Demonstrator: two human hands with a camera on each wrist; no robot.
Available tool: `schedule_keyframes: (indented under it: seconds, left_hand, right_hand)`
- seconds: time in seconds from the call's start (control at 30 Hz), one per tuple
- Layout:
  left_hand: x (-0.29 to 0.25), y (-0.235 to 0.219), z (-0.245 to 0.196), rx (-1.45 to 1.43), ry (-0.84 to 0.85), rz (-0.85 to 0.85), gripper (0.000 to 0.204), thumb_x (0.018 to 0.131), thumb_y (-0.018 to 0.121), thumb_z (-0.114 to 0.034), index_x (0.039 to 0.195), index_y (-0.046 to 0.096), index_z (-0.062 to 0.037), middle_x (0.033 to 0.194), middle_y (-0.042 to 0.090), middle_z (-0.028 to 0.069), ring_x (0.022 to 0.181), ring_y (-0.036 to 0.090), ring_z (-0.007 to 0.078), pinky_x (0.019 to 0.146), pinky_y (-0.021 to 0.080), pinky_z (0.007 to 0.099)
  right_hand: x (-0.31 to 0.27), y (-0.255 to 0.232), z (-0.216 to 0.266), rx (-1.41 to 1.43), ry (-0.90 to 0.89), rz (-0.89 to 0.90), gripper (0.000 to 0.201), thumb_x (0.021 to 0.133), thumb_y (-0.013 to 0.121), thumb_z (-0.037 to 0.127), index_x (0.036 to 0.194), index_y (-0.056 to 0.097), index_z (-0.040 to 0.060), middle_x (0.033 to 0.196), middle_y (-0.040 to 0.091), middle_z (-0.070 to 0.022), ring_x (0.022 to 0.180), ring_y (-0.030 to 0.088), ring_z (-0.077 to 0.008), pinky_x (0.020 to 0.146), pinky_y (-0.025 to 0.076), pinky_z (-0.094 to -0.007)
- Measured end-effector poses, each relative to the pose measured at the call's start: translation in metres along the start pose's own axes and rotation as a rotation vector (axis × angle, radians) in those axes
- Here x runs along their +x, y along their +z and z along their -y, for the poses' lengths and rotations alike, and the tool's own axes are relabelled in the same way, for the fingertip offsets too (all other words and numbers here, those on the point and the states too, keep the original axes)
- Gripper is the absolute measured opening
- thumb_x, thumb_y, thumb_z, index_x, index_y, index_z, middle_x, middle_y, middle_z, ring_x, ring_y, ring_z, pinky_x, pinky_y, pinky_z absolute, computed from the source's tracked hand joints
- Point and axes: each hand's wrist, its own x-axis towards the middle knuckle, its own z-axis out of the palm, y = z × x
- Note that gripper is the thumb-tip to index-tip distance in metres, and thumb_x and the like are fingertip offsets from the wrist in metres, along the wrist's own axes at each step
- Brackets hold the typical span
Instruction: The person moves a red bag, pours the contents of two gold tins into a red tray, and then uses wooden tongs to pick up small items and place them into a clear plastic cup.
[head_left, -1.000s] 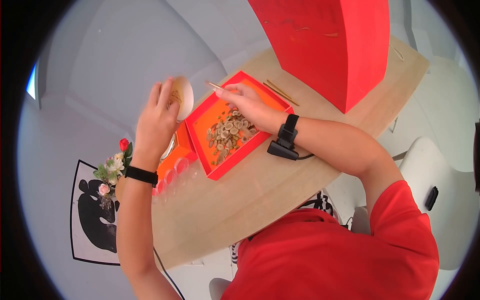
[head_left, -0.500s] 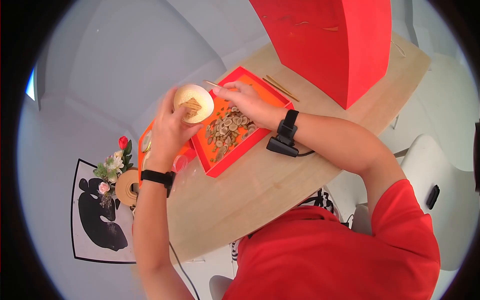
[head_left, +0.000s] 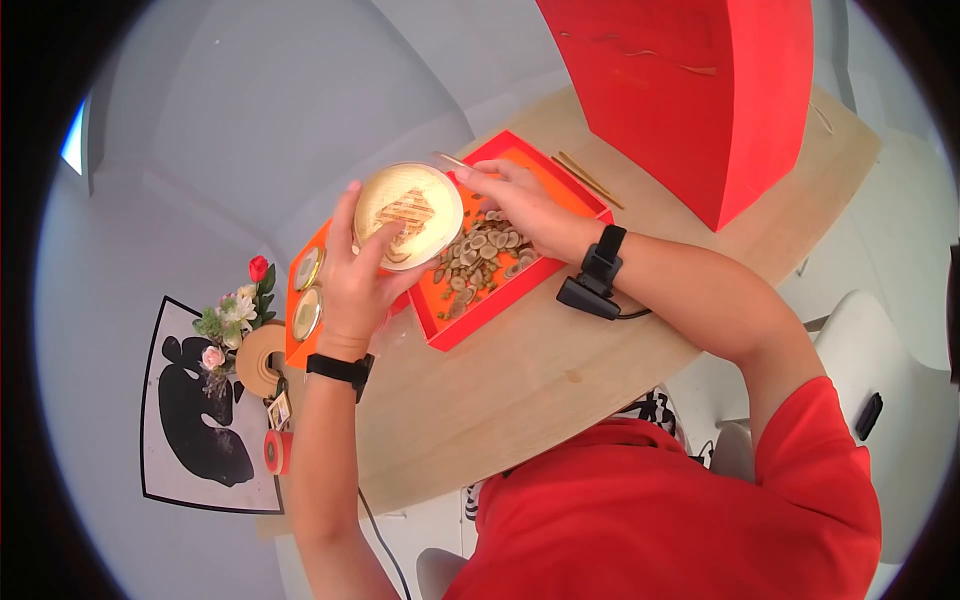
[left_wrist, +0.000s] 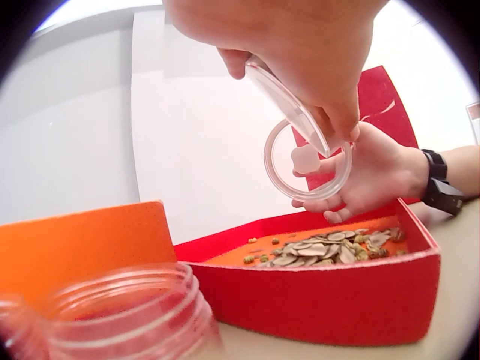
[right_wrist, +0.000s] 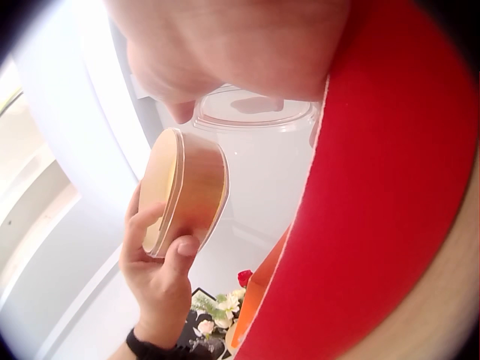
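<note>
My left hand [head_left: 365, 265] holds a round gold-lined tub [head_left: 440, 215] by its rim, with a finger over the inside. The tub's opening is tilted toward the head camera, and pale brown strips [head_left: 408, 212] show in it. Close on its right, my right hand [head_left: 515, 205] pinches a clear round lid [right_wrist: 255, 112], seen nearly edge-on in the head view. Both hands are over the near left part of a red tray [head_left: 520, 300]. Brown dried slices [head_left: 485, 250] and small green buds lie in a heap on the tray's orange floor.
A tall red box [head_left: 690, 100] stands at the back right, with thin brown sticks [head_left: 588, 180] beside the tray. On the left are an orange box [head_left: 297, 345] with round tins [head_left: 308, 268], a clear jar [left_wrist: 127, 315], flowers [head_left: 238, 310] and a wooden ring-shaped piece [head_left: 262, 358].
My left hand has brought the tub rightward, close to the right hand, and turned its opening to the head camera. My right hand keeps its place over the tray with the lid.
</note>
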Motion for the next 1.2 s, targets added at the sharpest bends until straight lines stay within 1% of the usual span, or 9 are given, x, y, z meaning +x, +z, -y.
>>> schedule_keyframes:
  seconds: [0.03, 0.33, 0.43, 0.53, 0.63, 0.73, 0.83, 1.03, 1.2]
  left_hand:
    - [0.0, 0.0, -0.002, 0.005, -0.01, 0.01, 0.059, 0.068, 0.103, -0.024, 0.118, 0.074, -0.0085, 0.164, 0.044, 0.0263, 0.14, 0.059, 0.044, 0.109, 0.06, 0.0483]
    - [-0.004, 0.014, -0.009, -0.093, -0.105, 0.061, 0.061, 0.07, 0.102, -0.033, 0.119, 0.075, -0.0076, 0.163, 0.048, 0.0246, 0.14, 0.059, 0.0419, 0.103, 0.061, 0.0469]
    - [-0.002, 0.013, -0.012, -0.095, -0.122, 0.103, 0.062, 0.07, 0.102, -0.032, 0.12, 0.075, -0.0074, 0.163, 0.047, 0.0251, 0.139, 0.06, 0.0422, 0.103, 0.062, 0.0469]
    - [-0.004, 0.015, -0.011, -0.198, -0.193, 0.166, 0.063, 0.07, 0.102, -0.033, 0.121, 0.073, -0.0096, 0.162, 0.05, 0.0236, 0.146, 0.055, 0.0436, 0.112, 0.055, 0.051]
    - [-0.002, 0.017, -0.018, -0.231, -0.212, 0.115, 0.059, 0.07, 0.103, -0.031, 0.112, 0.07, -0.0071, 0.162, 0.05, 0.0246, 0.145, 0.055, 0.0448, 0.112, 0.054, 0.052]
    - [-0.001, 0.017, -0.022, -0.264, -0.204, 0.072, 0.058, 0.069, 0.103, -0.029, 0.102, 0.063, -0.0057, 0.161, 0.05, 0.0251, 0.145, 0.055, 0.0456, 0.112, 0.054, 0.0524]
    - [0.0, 0.013, -0.027, -0.243, -0.194, 0.118, 0.059, 0.068, 0.104, -0.029, 0.095, 0.057, -0.006, 0.161, 0.05, 0.0251, 0.144, 0.055, 0.0462, 0.112, 0.055, 0.052]
    - [-0.002, 0.011, -0.031, -0.211, -0.179, 0.14, 0.062, 0.069, 0.104, -0.034, 0.098, 0.057, -0.0055, 0.16, 0.049, 0.0256, 0.139, 0.059, 0.0447, 0.105, 0.059, 0.0481]
    - [-0.001, 0.007, -0.033, -0.126, -0.149, 0.148, 0.064, 0.073, 0.101, -0.041, 0.102, 0.058, -0.0032, 0.158, 0.05, 0.0285, 0.132, 0.063, 0.0453, 0.098, 0.061, 0.0467]
  right_hand:
    - [0.0, 0.001, 0.0, 0.006, 0.005, -0.006, 0.073, 0.099, 0.072, 0.062, 0.145, 0.059, 0.0064, 0.135, 0.06, -0.0107, 0.122, 0.054, -0.02, 0.103, 0.046, -0.037]
    - [-0.002, 0.001, 0.004, -0.017, -0.005, 0.042, 0.069, 0.103, 0.069, 0.059, 0.146, 0.056, 0.0071, 0.133, 0.064, -0.0076, 0.119, 0.061, -0.015, 0.098, 0.044, -0.0343]
    - [0.001, 0.0, -0.001, 0.02, -0.038, 0.056, 0.07, 0.103, 0.069, 0.059, 0.147, 0.056, 0.0066, 0.134, 0.063, -0.0097, 0.122, 0.061, -0.0167, 0.101, 0.045, -0.0354]
    - [0.004, -0.002, -0.004, 0.063, -0.043, 0.104, 0.071, 0.103, 0.07, 0.057, 0.149, 0.053, 0.0053, 0.135, 0.062, -0.0123, 0.123, 0.061, -0.0192, 0.105, 0.047, -0.0387]
    - [-0.006, 0.003, 0.006, 0.103, 0.035, 0.128, 0.073, 0.104, 0.07, 0.056, 0.151, 0.049, 0.0038, 0.138, 0.061, -0.0145, 0.128, 0.061, -0.0226, 0.109, 0.05, -0.0437]
    - [-0.012, 0.005, 0.015, 0.245, 0.078, 0.217, 0.083, 0.101, 0.077, 0.048, 0.156, 0.039, -0.0014, 0.142, 0.059, -0.0216, 0.131, 0.065, -0.0284, 0.104, 0.059, -0.0456]
    - [-0.01, 0.006, 0.014, 0.304, 0.082, 0.306, 0.077, 0.099, 0.081, 0.034, 0.155, 0.041, -0.0009, 0.142, 0.059, -0.0191, 0.13, 0.065, -0.0271, 0.101, 0.063, -0.0427]
    - [-0.007, 0.005, 0.003, 0.152, 0.039, 0.255, 0.072, 0.093, 0.082, 0.012, 0.153, 0.046, 0.0012, 0.138, 0.061, -0.0139, 0.123, 0.066, -0.0232, 0.086, 0.063, -0.0378]
    - [-0.009, 0.008, 0.005, 0.15, 0.012, 0.207, 0.071, 0.091, 0.082, 0.009, 0.152, 0.048, 0.0006, 0.136, 0.064, -0.0131, 0.121, 0.066, -0.0218, 0.086, 0.062, -0.0362]
